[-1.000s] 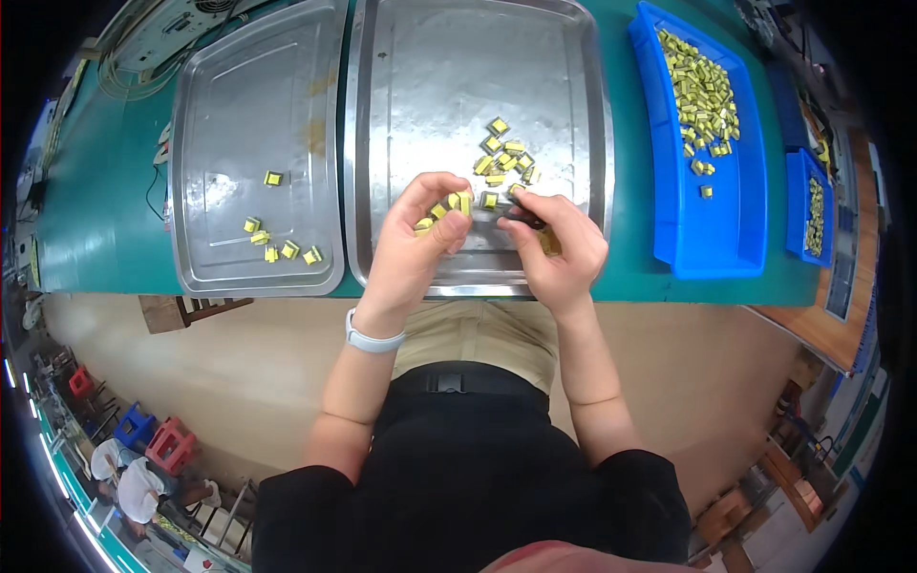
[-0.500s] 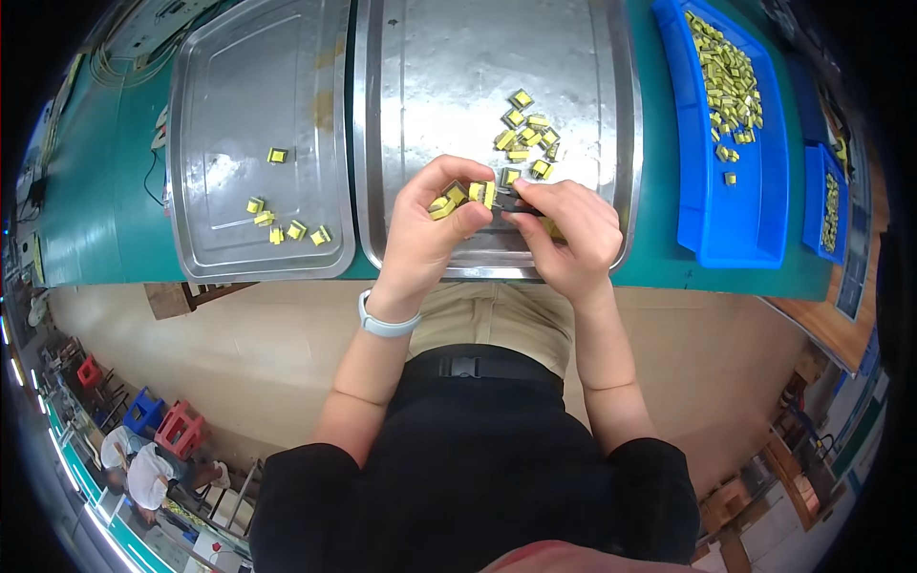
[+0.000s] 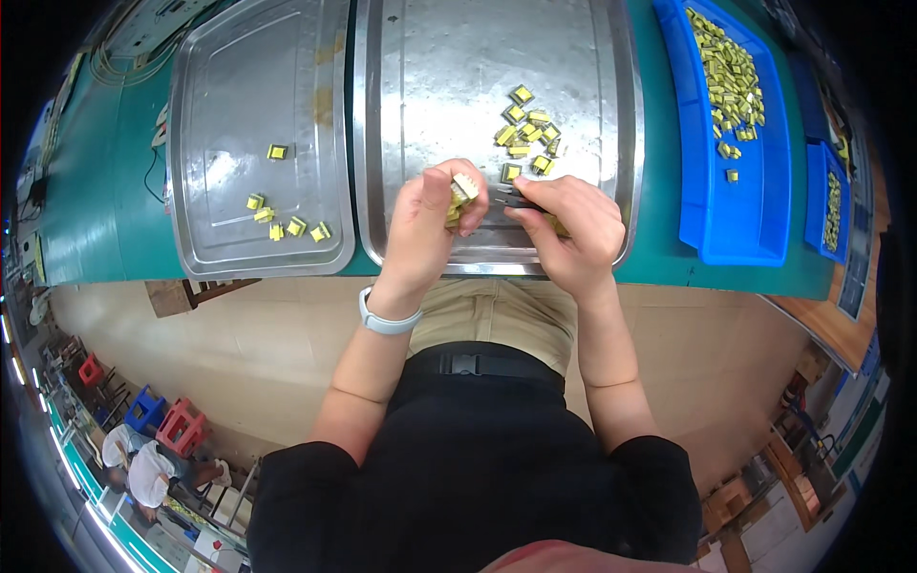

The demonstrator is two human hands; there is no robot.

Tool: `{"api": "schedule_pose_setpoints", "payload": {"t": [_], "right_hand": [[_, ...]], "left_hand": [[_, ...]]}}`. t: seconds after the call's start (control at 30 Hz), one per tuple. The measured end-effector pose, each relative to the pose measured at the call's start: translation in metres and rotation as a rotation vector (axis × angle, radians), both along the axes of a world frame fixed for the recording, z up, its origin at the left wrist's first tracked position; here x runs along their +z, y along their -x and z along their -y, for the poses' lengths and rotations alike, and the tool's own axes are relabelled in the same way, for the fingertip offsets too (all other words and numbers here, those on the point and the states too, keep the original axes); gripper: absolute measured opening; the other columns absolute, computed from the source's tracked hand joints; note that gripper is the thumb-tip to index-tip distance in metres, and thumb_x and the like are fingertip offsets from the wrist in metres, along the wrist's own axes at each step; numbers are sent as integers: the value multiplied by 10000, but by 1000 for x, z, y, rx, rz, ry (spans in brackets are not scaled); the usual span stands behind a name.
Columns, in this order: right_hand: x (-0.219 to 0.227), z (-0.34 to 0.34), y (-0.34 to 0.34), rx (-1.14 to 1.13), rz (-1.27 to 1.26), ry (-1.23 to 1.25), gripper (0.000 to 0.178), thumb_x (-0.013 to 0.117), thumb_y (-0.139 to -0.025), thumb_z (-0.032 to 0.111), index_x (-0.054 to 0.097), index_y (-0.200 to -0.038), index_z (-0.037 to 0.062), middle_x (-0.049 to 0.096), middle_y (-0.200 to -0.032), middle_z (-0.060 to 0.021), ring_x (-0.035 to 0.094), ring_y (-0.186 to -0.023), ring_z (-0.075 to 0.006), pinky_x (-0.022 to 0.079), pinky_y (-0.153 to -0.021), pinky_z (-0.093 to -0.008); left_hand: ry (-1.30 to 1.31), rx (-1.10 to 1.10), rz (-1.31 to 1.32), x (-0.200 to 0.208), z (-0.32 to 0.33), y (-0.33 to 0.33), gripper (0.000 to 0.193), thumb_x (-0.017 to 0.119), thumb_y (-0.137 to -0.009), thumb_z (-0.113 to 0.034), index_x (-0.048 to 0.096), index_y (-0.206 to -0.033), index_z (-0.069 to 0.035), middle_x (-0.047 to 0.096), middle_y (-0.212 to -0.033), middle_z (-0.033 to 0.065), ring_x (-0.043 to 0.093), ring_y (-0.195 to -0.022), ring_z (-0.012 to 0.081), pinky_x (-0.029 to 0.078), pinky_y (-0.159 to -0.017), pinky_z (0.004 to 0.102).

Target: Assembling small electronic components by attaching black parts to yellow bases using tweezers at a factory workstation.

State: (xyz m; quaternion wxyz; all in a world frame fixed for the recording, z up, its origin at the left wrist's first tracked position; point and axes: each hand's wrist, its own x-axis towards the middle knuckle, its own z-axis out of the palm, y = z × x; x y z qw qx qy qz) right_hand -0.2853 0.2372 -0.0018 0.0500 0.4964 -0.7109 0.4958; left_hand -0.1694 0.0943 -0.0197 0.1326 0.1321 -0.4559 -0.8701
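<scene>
My left hand (image 3: 418, 222) is closed around a few small yellow transformers (image 3: 463, 191), above the near part of the middle metal tray (image 3: 430, 67). The uppermost one turns its pale, pin-lined side up. Just to the right, my right hand (image 3: 581, 227) pinches a dark pair of tweezers (image 3: 518, 201), its tips pointing toward the left hand but apart from it. Something yellow shows beneath the right fingers, partly hidden. Beyond both hands, several loose yellow transformers (image 3: 531, 132) lie on the tray, and one sits close to the right fingertips.
A second metal tray (image 3: 220, 105) on the left holds several scattered transformers. At right, a blue bin (image 3: 735, 220) contains a heap of them, and a smaller blue bin (image 3: 815, 210) stands beside it. The green table (image 3: 659, 229) ends just in front of me. People sit far off at lower left.
My left hand has rolled over and drawn slightly left, away from the tweezers, turning the transformer's pin side up. The right hand stays nearly in place with the tweezers.
</scene>
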Motion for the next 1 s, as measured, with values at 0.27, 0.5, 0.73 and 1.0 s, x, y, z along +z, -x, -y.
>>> {"api": "schedule_pose_setpoints", "payload": {"t": [0.27, 0.5, 0.73, 1.0], "right_hand": [[-3, 1, 0, 70, -12, 11, 293, 818, -669, -9, 737, -951, -26, 686, -719, -104, 638, -587, -229, 471, -544, -317], [-4, 3, 0, 78, -29, 35, 286, 816, -670, -9, 738, -945, -23, 694, -730, -105, 643, -592, -231, 477, -549, -320], [-3, 2, -1, 72, -32, 12, 287, 815, -667, -8, 739, -944, -23, 687, -720, -104, 642, -591, -231, 477, -548, -322], [-3, 2, 0, 73, -37, 22, 288, 806, -659, -18, 739, -939, -24, 674, -704, -104, 639, -588, -233, 467, -539, -326]], "left_hand": [[167, -5, 98, 1, -1, -2, 678, 327, -1053, -619, 568, -783, -45, 499, -777, -4, 423, -661, 64, 310, -595, 225], [278, 16, 91, 5, -4, -1, 647, 374, -1054, -598, 586, -802, -41, 513, -787, -6, 434, -672, 61, 324, -607, 218], [233, 1, 87, 1, -2, -3, 648, 361, -1058, -593, 574, -798, -40, 507, -788, -4, 429, -676, 64, 324, -607, 220], [248, -24, 77, 1, -3, -2, 656, 336, -1065, -591, 569, -805, -36, 496, -790, 3, 420, -666, 69, 316, -598, 226]]}}
